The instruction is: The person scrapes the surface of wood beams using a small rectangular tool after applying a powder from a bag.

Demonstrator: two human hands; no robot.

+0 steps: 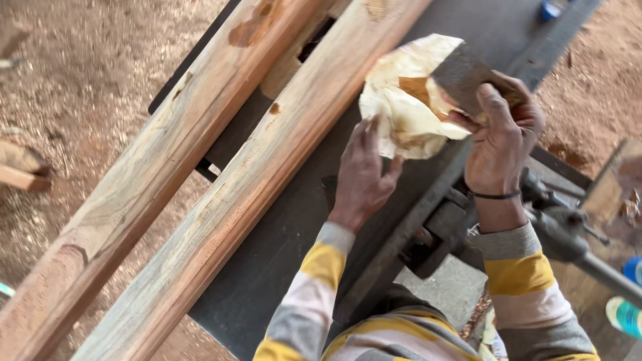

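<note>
We hold a crumpled, stained sheet of pale sandpaper over the dark metal machine table, beside two long planed timber beams lying diagonally across it. Our left hand pinches the sheet's lower edge, fingers together; our right hand has its fingers clamped on the grey, worn upper corner. As we judge it, the sheet looks thin and creased, so pulling our hands apart could tear it. The iron fence and clamp lies just below our wrists and might snag a striped sleeve.
</note>
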